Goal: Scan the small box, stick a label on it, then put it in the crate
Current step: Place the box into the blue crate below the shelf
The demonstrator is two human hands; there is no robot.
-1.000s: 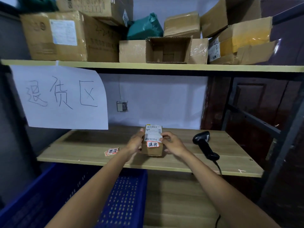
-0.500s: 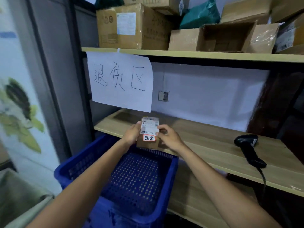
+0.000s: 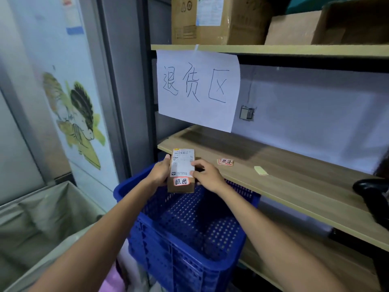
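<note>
Head view: small box (image 3: 181, 171) between both hands' fingers (image 3: 196, 164).

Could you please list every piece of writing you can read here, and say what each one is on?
"退货区": handwritten on the white paper sign hung from the upper shelf.
"退回": red-edged sticker on the small box.
Box's shipping label: too small to read.
Spare stickers on the shelf: blurred.

wooden shelving (image 3: 294, 182) on dark metal frame, pale wall (image 3: 305, 123), handwritten paper sign (image 3: 197, 89), possibly dim lighting
</note>
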